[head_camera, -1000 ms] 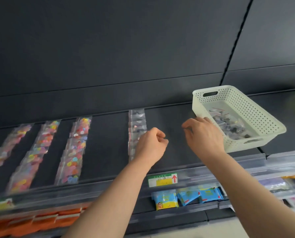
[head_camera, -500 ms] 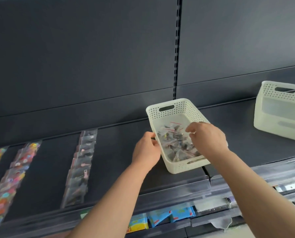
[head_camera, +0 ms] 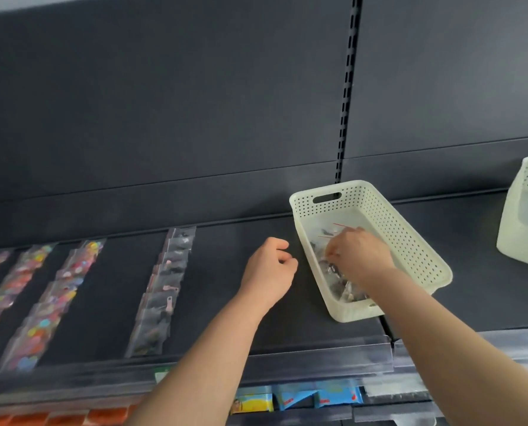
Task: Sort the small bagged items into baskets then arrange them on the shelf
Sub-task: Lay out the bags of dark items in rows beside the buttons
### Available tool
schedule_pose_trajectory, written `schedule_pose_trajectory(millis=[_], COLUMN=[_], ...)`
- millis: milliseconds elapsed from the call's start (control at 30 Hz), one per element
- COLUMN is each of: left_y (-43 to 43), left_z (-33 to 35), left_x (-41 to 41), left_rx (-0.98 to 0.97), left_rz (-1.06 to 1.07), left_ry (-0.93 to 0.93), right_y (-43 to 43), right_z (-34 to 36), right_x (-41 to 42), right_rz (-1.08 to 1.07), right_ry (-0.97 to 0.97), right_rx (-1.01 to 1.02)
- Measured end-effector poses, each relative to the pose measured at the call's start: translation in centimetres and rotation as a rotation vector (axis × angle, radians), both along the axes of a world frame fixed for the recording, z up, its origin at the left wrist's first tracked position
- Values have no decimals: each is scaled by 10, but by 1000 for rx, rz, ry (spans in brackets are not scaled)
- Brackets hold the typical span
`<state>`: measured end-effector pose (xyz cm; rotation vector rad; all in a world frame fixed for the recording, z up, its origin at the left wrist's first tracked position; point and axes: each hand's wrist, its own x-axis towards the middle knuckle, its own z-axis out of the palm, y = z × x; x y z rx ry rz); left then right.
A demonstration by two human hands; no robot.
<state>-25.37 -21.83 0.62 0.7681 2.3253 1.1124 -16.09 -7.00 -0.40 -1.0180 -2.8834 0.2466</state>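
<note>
A cream perforated basket [head_camera: 410, 241] stands on the dark shelf [head_camera: 235, 256], holding several small clear bags of dark items [head_camera: 336, 278]. My right hand [head_camera: 359, 256] is inside the basket, fingers curled down among the bags; which bag they pinch is hidden. My left hand [head_camera: 269, 272] hovers over the shelf just left of the basket, loosely curled and holding nothing. A row of clear bags with dark items [head_camera: 164, 290] lies on the shelf to the left.
Rows of bags with colourful pieces [head_camera: 56, 299] lie further left. A second cream basket [head_camera: 524, 216] stands at the right edge. A clear lip [head_camera: 287, 361] runs along the shelf front. Blue packets [head_camera: 302, 398] and orange items [head_camera: 72, 418] fill the lower shelf.
My right hand moved deeper into the basket among the bags. My left hand let go of the basket's left rim and now hovers beside it. The view shifted a little to the left.
</note>
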Motion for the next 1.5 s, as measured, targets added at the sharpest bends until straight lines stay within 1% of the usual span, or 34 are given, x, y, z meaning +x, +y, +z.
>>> schedule_pose_trajectory(millis=[100, 167, 367, 500, 567, 633, 700, 767, 833, 900, 1000, 1067, 1133, 1167, 1233, 1267, 1300, 1333, 1400, 1467, 1500], left_y=[-7, -11, -24, -31, -33, -33, -34, -37, -44, -54, -70, -78, -84, -85, -85, -84, -83, -82, -80, -78, -76], left_z=[0, -2, 4, 9, 11, 14, 16, 16, 13, 5, -7, -13, -15, -16, -17, -16, -15, -14, -13, -12, -13], left_x=[-5, -10, -28, -39, -43, -46, -49, -53, -61, -70, -85, -94, -100, -102, -105, -105, -106, -107, -109, -111, -112], left_rx=[17, 33, 122, 200, 240, 301, 369, 388, 310, 176, 14, -10, 38, 67, 137, 180, 222, 265, 352, 406, 418], left_rz=[4, 3, 28, 46, 53, 65, 85, 97, 71, 30, 33, 88, 160, 194, 251, 277, 304, 330, 370, 390, 394], left_ry=[-18, -24, -50, -55, -78, -122, -162, -168, -102, -19, 26, 13, -48, -87, -178, -231, -282, -334, -438, -520, -543], right_y=[0, -4, -25, -42, -49, -56, -63, -72, -80, -88, -95, -97, -99, -98, -98, -100, -102, -105, -110, -113, -113], right_z=[2, 10, 38, 48, 53, 55, 53, 44, 32, 19, -1, -9, -12, -13, -12, -11, -8, -5, -2, -4, -8], right_x=[0, -4, -18, -26, -29, -35, -45, -54, -62, -69, -76, -79, -81, -84, -92, -95, -97, -98, -98, -99, -102], right_rz=[-89, -128, -155, -196, -211, -187, -113, -59, -42, -34, -33, -36, -11, 5, 18, 23, 31, 40, 50, 30, -1], right_ry=[269, 393, 543, 666, 764, 813, 790, 707, 630, 561, 415, 310, 197, 158, 192, 254, 319, 369, 427, 486, 530], right_rx=[-60, -105, -188, -192, -251, -342, -425, -464, -479, -543, -642, -700, -765, -741, -655, -693, -799, -950, -1229, -1357, -1358])
